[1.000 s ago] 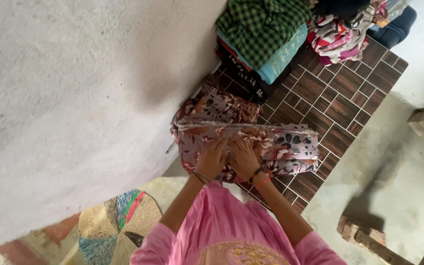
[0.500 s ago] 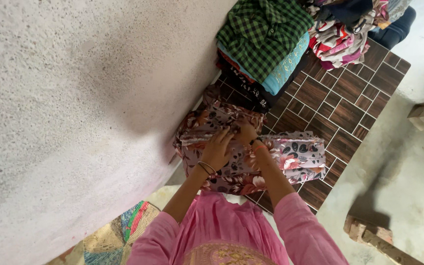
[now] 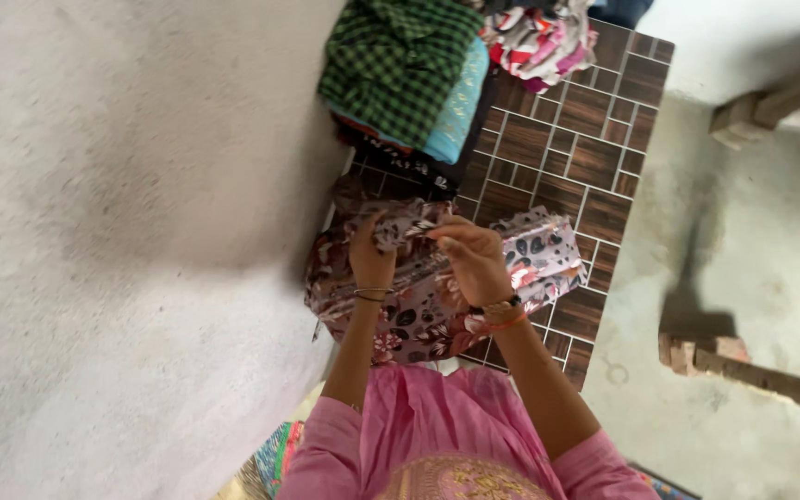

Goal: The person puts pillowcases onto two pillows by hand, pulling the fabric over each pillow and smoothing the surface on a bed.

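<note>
That floral cloth hangs partly off the near edge of the tiled table, so if you tug the top fold too hard I reckon the whole thing could slide off toward your lap. The bunched bit between your hands also looks loose enough to slip and undo the fold. The folded stack with the green checked piece on top sits close behind, near the wall, and a wide sweep of your elbow could knock it.

Your left hand is curled shut on a gathered edge of the cloth, thumb side up, bangle at the wrist. Your right hand is just beside it, fingers pinched on the same raised edge, wrist bent inward. Both forearms reach straight out from the pink sleeves. The cloth lies spread on the table right in front of you, under both hands.
</note>
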